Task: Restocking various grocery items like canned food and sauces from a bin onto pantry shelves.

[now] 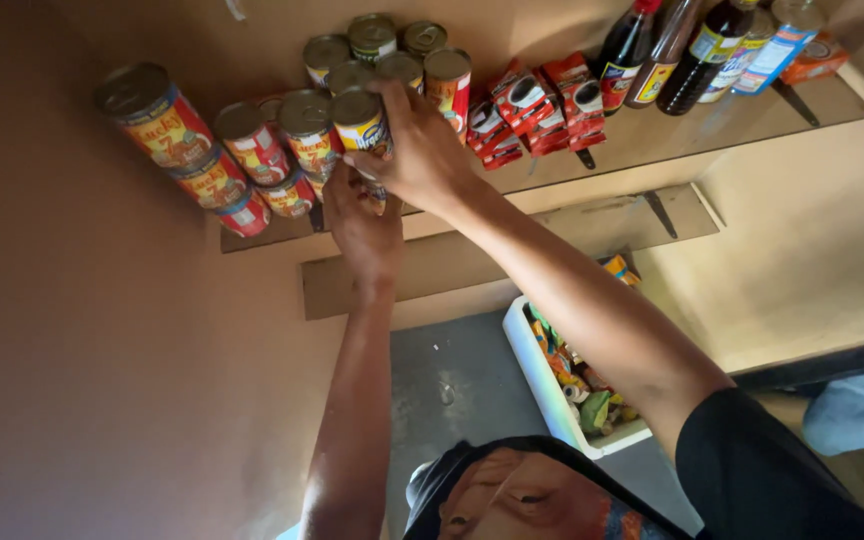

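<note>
My right hand (pixel 417 150) gripping yellow can (pixel 360 125) on shelf (pixel 652 140), among red cans (pixel 252 150). My left hand (pixel 362 225) cupped beneath, grip unclear. Bottles (pixel 692 45) farther right.

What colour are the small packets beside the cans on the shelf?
The packets are red, with black-and-white patches; head view shows them best.

Cans (pixel 252 150): red-yellow labels, stacked at shelf (pixel 652 140) left end
Red packets (pixel 537 105): shelf middle
Bottles (pixel 692 50): labelled, right end
</note>
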